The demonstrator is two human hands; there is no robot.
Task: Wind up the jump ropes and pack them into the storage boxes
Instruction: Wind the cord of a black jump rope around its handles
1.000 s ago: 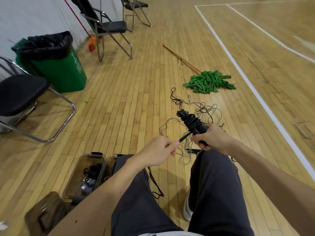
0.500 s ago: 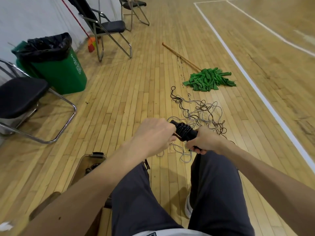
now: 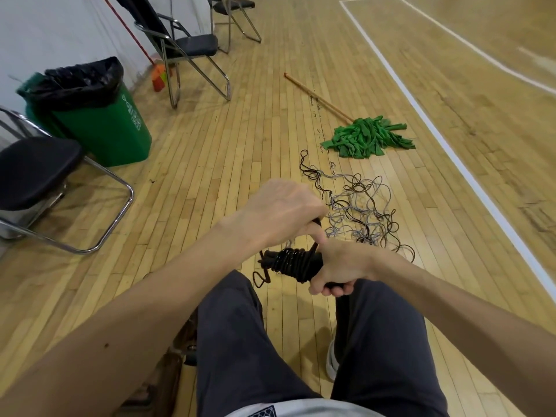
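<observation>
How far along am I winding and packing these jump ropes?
Done: one black rope is mostly coiled into a bundle. In hand: right hand grips it, left hand pinches its loose cord. Left: the tangle of ropes on the floor needs winding, and nothing shows as packed.

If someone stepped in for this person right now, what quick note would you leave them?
Right hand grips the handles of the black jump rope, cord mostly wound round them.
Left hand pinches the cord's loose end above the bundle.
A tangle of more ropes lies on the floor ahead.
Done: this rope nearly wound.
Left: secure the end, pack it, then wind the tangle.
Storage boxes not clearly in view.
</observation>
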